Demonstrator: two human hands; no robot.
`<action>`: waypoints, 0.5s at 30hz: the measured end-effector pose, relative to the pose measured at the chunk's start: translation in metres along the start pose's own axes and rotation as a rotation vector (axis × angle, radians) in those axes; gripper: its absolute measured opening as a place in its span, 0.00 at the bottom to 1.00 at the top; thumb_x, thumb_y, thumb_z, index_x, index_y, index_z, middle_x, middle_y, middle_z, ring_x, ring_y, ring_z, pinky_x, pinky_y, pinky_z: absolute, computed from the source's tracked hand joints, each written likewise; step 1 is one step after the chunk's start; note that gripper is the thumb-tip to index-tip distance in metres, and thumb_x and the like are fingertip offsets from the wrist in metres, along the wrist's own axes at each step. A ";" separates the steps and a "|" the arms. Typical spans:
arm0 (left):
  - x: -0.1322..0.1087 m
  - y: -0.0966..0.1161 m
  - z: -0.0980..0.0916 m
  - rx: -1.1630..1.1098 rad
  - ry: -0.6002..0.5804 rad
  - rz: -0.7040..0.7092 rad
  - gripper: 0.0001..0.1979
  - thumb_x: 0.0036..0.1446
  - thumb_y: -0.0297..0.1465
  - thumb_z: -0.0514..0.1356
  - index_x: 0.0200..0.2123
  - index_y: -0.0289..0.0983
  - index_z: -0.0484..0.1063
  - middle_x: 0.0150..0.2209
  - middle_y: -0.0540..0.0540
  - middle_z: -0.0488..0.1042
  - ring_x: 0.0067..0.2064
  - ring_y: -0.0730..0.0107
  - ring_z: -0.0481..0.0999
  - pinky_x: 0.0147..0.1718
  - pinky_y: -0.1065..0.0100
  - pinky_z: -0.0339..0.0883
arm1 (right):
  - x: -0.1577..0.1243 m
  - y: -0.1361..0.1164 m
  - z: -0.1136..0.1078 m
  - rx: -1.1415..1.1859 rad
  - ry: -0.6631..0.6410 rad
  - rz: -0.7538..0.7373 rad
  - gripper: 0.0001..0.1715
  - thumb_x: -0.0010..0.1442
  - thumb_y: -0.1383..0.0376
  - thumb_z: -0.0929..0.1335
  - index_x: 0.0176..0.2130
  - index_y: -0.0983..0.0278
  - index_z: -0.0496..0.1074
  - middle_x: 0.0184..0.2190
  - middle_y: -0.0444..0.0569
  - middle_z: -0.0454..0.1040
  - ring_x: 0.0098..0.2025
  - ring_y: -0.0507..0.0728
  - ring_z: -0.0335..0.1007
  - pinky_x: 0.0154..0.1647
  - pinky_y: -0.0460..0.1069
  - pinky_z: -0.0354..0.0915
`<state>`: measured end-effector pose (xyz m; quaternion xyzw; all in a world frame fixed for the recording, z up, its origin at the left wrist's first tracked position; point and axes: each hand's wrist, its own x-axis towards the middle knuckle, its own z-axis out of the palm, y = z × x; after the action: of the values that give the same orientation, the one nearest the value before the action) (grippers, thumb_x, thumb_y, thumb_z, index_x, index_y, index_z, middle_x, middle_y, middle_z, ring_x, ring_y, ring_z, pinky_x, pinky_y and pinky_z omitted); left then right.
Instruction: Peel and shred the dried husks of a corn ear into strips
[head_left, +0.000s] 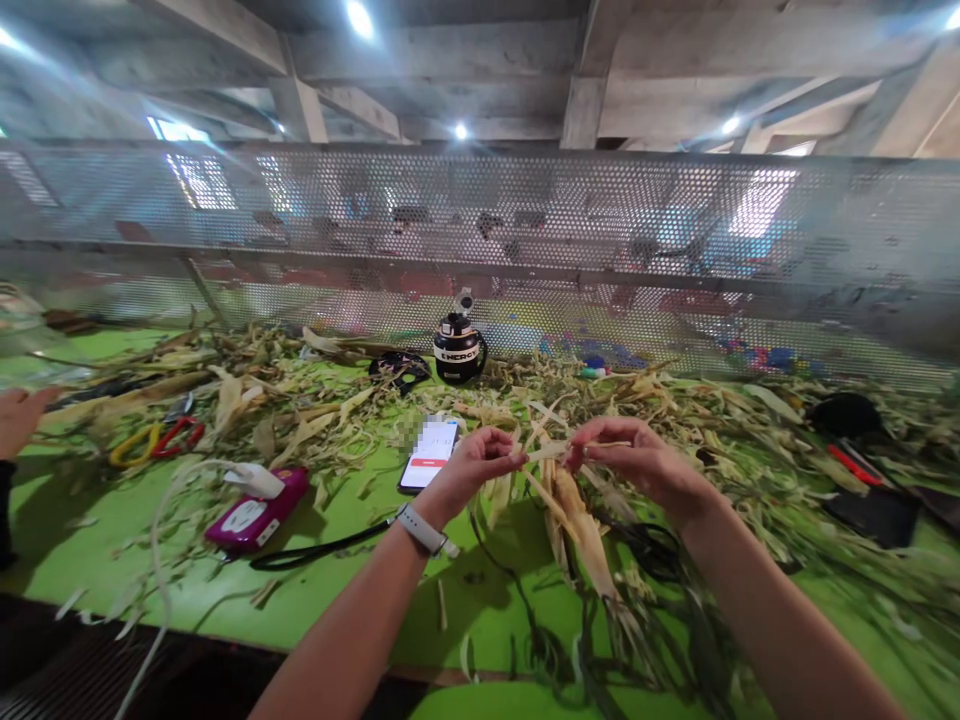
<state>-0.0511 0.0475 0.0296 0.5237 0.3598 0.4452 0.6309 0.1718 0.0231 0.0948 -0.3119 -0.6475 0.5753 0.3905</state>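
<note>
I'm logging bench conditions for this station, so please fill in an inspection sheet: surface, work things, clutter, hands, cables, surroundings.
Surface: green table, strewn with dry husk scraps.
Work things: a bundle of pale husk strips hangs from both hands above the table.
Clutter: phone with lit screen, pink case, black jar, red and yellow loops, a black flat thing at right.
Hands: left hand and right hand each pinch the strips; watch on the left wrist. Another person's hand at the left edge.
Cables: black cord beside the pink case; white cord over the near edge.
Surroundings: perforated metal screen, concrete beams, ceiling lights.
</note>
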 end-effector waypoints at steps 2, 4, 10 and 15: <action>-0.001 0.000 0.002 -0.019 0.019 0.017 0.23 0.35 0.38 0.71 0.30 0.35 0.63 0.26 0.54 0.67 0.29 0.77 0.67 0.30 0.73 0.56 | 0.001 0.005 0.003 0.048 0.028 -0.019 0.10 0.50 0.59 0.72 0.32 0.63 0.76 0.26 0.46 0.76 0.32 0.54 0.72 0.40 0.51 0.65; -0.001 0.000 0.004 -0.023 0.015 0.040 0.23 0.36 0.38 0.71 0.28 0.36 0.61 0.24 0.55 0.66 0.27 0.79 0.65 0.28 0.74 0.54 | 0.004 0.011 0.006 0.028 0.055 -0.049 0.11 0.50 0.57 0.72 0.29 0.63 0.75 0.24 0.45 0.74 0.30 0.52 0.69 0.38 0.49 0.64; 0.001 -0.005 0.003 -0.039 -0.035 0.053 0.19 0.39 0.37 0.70 0.30 0.35 0.65 0.25 0.53 0.69 0.27 0.79 0.65 0.28 0.74 0.54 | 0.011 0.023 0.008 -0.007 0.039 -0.060 0.13 0.52 0.56 0.71 0.28 0.64 0.73 0.32 0.47 0.73 0.37 0.53 0.67 0.42 0.49 0.61; 0.001 -0.008 0.003 -0.063 -0.057 0.019 0.20 0.39 0.36 0.70 0.32 0.35 0.66 0.25 0.53 0.71 0.28 0.78 0.67 0.28 0.74 0.54 | 0.016 0.029 0.018 -0.051 0.085 0.019 0.15 0.50 0.55 0.72 0.29 0.65 0.71 0.23 0.42 0.70 0.27 0.49 0.64 0.32 0.46 0.60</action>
<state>-0.0461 0.0473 0.0220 0.5194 0.3223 0.4472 0.6529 0.1473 0.0317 0.0683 -0.3522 -0.6416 0.5486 0.4042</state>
